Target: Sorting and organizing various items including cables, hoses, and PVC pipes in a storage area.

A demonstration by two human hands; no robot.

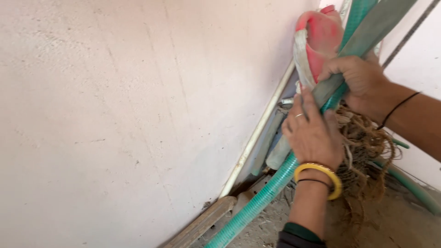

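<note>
– Where is the green hose found?
– It is leaned against the wall, beside a grey pipe. Both are clamped by the right hand; the left hand is pressed flat on the hose, fingers together.

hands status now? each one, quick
Left hand: fingers pressed on the green ribbed hose; closed grip cannot be told.
Right hand: closed around the flat grey-green hose.
</note>
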